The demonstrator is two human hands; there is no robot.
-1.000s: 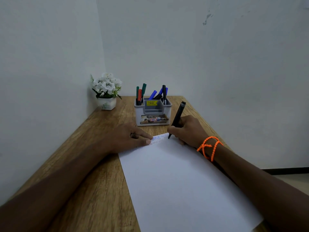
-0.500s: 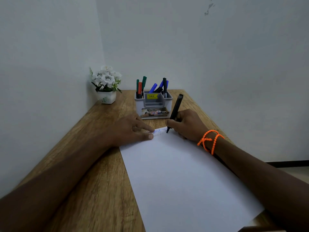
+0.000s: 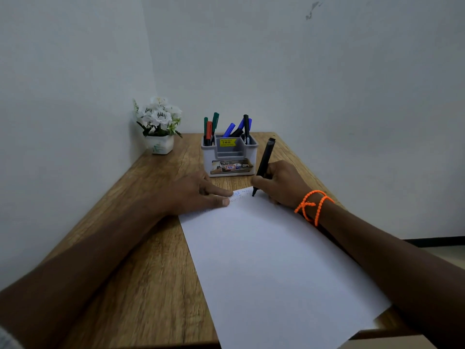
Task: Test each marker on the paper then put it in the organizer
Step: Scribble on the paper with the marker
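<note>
The right hand [image 3: 279, 183] is closed in a writing grip on a black marker [image 3: 263, 165], its tip down on the far corner of the paper [image 3: 271, 260] beside faint scribbles, while the left hand [image 3: 198, 195] lies flat, fingers spread, pinning that far edge. The testing step is in hand, though whether this stroke leaves ink is hard to see. Next the marker must be lifted and carried the short way far and left to the organizer [image 3: 230, 157], then dropped upright among the markers standing there.
</note>
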